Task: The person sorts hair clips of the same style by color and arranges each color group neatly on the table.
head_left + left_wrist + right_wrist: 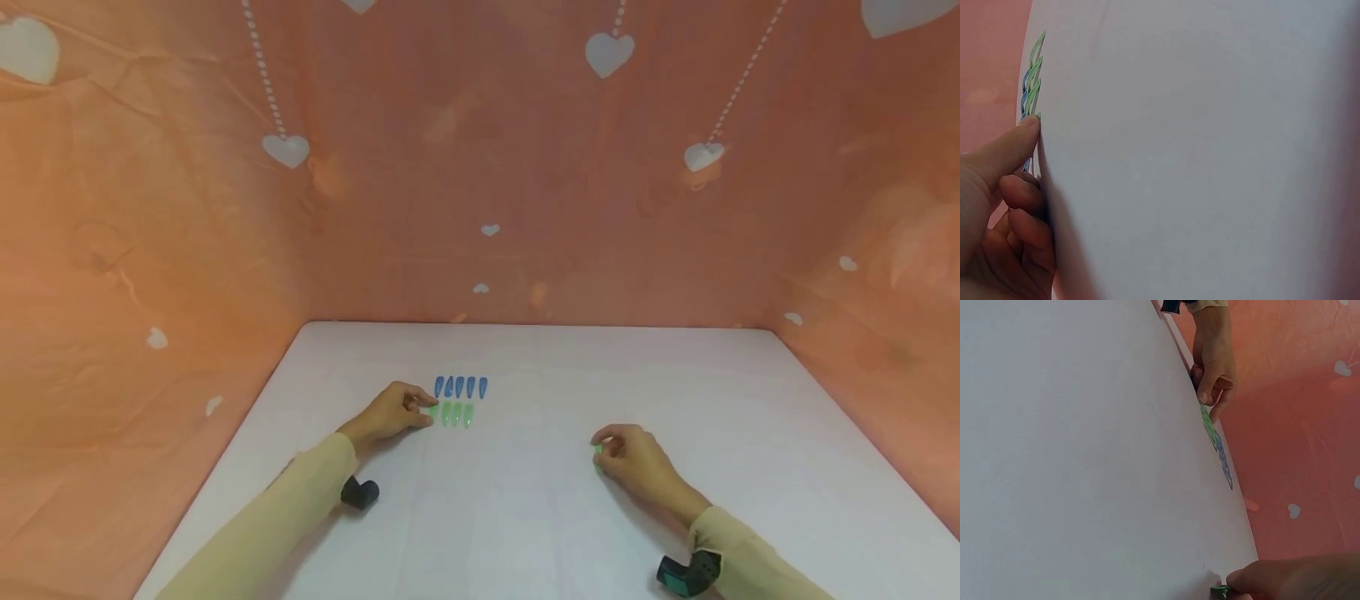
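Blue snap hair clips [460, 387] lie in a short row on the white table. Nearer to me runs a parallel row of green hair clips [457, 414]. My left hand [392, 412] pinches the green clip at the left end of that row between thumb and forefinger. Seen from the left wrist, the thumb of that hand [997, 156] covers most of this clip. Farther right, my right hand [637, 462] pinches a single green hair clip [597, 450] close to the tabletop. In the right wrist view this clip [1221, 591] is partly cut off at the bottom edge.
The white table [540, 517] reaches back to an orange cloth [525, 208] printed with pale hearts, which also hangs at both sides. A black wrist device [362, 493] sits on the left sleeve, another [690, 573] on the right one.
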`<state>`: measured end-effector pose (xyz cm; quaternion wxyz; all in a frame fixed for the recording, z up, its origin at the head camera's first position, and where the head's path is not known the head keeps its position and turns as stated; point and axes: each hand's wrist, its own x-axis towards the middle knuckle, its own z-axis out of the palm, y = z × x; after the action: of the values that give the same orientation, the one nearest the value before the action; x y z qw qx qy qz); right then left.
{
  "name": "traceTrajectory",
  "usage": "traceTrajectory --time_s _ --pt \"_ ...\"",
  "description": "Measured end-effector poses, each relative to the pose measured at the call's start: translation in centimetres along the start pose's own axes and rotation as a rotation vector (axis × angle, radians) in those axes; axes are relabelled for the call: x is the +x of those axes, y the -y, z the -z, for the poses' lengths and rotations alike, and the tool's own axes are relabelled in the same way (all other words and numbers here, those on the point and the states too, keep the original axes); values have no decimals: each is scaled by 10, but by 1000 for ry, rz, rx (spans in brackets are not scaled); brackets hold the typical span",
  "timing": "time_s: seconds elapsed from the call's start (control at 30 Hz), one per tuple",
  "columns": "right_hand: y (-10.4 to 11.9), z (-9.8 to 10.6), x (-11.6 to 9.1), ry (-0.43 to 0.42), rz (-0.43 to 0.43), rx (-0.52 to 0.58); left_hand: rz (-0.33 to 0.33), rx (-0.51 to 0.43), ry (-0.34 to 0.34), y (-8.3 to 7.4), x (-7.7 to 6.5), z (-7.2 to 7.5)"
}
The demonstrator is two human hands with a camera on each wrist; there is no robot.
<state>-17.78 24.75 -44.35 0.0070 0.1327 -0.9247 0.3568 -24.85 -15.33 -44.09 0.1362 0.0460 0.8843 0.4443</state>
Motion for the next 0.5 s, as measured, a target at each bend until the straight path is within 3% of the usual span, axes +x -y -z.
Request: traceTrajectory --time_s 0.17,0.5 --pt "-3 -5 5 4 49 65 13 -1 -4 -2 -2 -1" --pt "1 -10 21 27 48 235 -8 26 -4 -3 -3 0"
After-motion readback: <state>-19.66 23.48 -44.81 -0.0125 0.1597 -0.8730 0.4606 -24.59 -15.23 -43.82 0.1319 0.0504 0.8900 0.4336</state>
